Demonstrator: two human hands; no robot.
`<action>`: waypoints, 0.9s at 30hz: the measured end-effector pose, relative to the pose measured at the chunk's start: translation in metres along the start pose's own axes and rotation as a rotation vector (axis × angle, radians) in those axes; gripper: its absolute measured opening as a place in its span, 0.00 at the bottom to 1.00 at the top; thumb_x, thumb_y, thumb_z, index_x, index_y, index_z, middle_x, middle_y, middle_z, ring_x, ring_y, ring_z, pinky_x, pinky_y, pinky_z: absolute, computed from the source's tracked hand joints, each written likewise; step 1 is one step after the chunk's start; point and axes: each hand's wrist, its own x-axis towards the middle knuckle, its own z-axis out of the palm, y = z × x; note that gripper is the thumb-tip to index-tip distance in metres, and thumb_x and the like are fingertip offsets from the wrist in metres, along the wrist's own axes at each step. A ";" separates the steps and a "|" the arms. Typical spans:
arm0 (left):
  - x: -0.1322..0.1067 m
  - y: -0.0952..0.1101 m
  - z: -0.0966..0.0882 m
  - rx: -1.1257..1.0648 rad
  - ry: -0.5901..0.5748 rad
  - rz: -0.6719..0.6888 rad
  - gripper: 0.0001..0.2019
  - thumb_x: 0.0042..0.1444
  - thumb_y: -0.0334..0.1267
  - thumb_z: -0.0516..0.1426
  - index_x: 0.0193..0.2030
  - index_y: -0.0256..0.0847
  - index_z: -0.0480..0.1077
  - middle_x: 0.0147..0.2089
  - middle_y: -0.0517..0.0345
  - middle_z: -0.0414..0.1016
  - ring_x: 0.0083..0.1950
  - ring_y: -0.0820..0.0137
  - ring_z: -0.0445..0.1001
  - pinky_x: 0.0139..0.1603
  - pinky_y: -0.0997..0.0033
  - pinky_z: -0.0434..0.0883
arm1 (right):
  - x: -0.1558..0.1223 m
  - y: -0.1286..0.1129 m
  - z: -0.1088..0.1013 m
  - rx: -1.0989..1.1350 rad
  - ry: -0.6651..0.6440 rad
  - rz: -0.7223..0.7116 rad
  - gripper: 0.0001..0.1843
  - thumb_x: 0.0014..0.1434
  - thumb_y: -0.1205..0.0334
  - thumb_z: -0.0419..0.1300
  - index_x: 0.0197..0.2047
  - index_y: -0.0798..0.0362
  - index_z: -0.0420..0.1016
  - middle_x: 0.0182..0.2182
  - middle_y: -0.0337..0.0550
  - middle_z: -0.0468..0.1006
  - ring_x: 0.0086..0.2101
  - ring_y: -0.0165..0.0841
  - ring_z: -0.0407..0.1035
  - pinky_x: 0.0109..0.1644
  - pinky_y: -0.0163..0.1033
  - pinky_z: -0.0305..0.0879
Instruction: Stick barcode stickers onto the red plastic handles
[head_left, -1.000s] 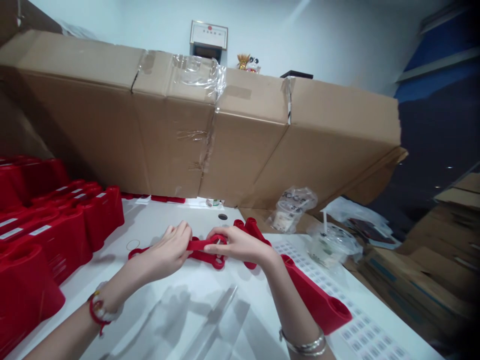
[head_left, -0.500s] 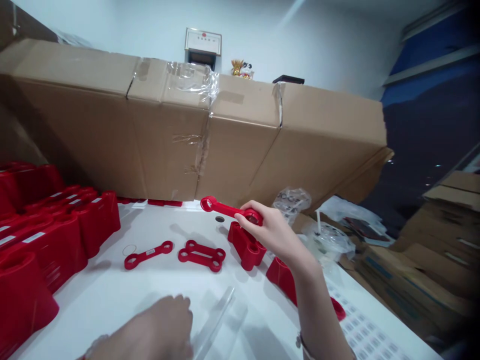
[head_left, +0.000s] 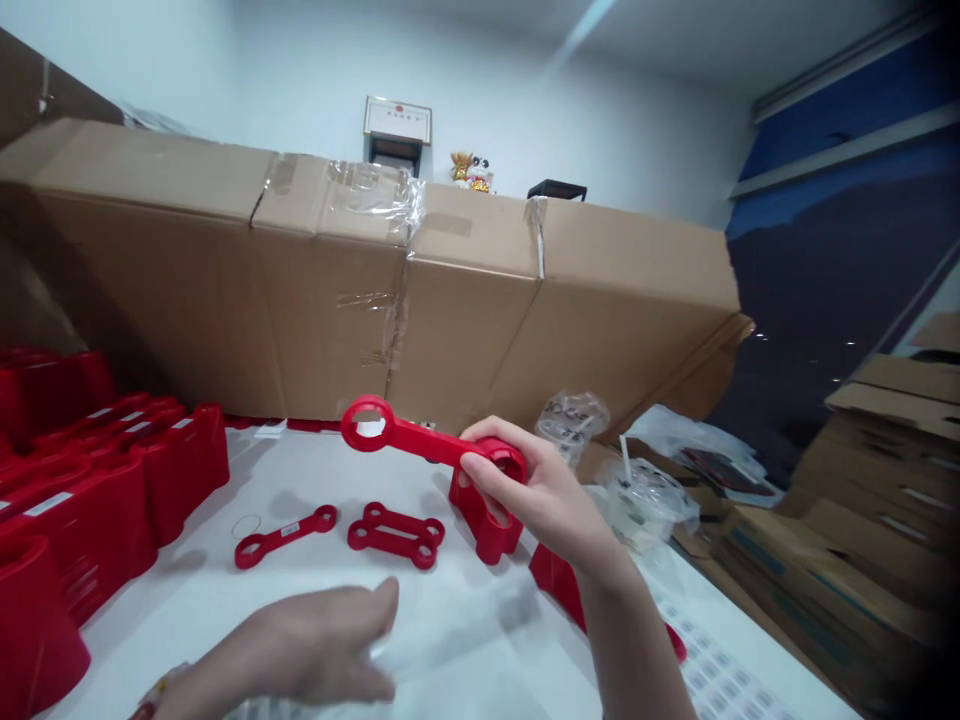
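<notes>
Right hand [head_left: 536, 490] gripping red two-ring plastic bar [head_left: 412, 440]; left hand [head_left: 315, 640] open above table [head_left: 187, 600].

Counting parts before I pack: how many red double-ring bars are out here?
4: one bar gripped in the right hand, one labelled bar on the white table, and a side-by-side pair beside it. Others may be hidden.
</notes>
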 end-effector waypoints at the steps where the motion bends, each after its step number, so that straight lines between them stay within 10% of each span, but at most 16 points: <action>1: 0.001 0.002 -0.010 -0.037 0.022 0.007 0.14 0.48 0.39 0.69 0.34 0.43 0.67 0.30 0.66 0.69 0.29 0.71 0.65 0.29 0.72 0.60 | -0.001 -0.004 0.004 0.029 -0.003 -0.003 0.15 0.66 0.46 0.62 0.39 0.49 0.74 0.24 0.34 0.72 0.21 0.26 0.62 0.25 0.34 0.60; 9: 0.009 0.021 -0.045 -0.449 0.442 0.127 0.18 0.62 0.52 0.59 0.49 0.45 0.61 0.44 0.56 0.72 0.42 0.65 0.73 0.40 0.68 0.69 | -0.001 -0.009 0.048 0.234 -0.053 0.087 0.14 0.67 0.47 0.62 0.42 0.49 0.73 0.29 0.35 0.75 0.19 0.23 0.60 0.20 0.31 0.57; 15: -0.009 0.039 -0.052 -0.792 0.303 0.387 0.22 0.64 0.47 0.62 0.62 0.47 0.67 0.58 0.50 0.76 0.59 0.57 0.75 0.55 0.61 0.72 | 0.006 -0.002 0.054 0.309 -0.162 0.136 0.15 0.67 0.46 0.62 0.40 0.50 0.70 0.28 0.35 0.75 0.19 0.23 0.61 0.20 0.29 0.56; 27: -0.006 0.035 -0.035 -1.161 0.396 0.212 0.14 0.66 0.44 0.60 0.51 0.38 0.79 0.44 0.48 0.83 0.49 0.56 0.81 0.45 0.64 0.77 | -0.001 -0.005 0.060 0.105 -0.087 0.201 0.19 0.66 0.40 0.60 0.43 0.46 0.66 0.28 0.34 0.73 0.24 0.30 0.65 0.26 0.35 0.63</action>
